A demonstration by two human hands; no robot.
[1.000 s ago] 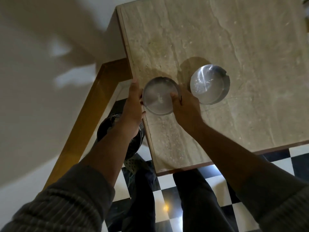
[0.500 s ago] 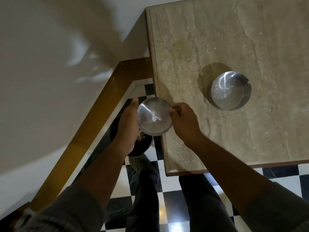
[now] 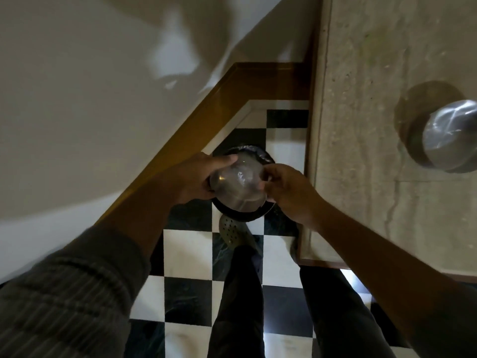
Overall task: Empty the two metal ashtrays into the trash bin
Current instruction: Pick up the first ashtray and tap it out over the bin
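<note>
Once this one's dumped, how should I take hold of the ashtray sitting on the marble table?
Grip the second ashtray by its rim, fingers on opposite sides, coming from above. It sits flat on the table, apart from the edge, with clear stone all round, and its round low wall suits a two-sided pinch.

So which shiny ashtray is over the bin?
The ashtray held in both hands, above the trash bin. The other ashtray sits on the stone table.

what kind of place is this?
Likely an indoor lounge or hotel-type room, though I can't be sure: a black-and-white checkered floor, a marble-topped table with an ashtray on it, and a wooden baseboard along a plain wall.
</note>
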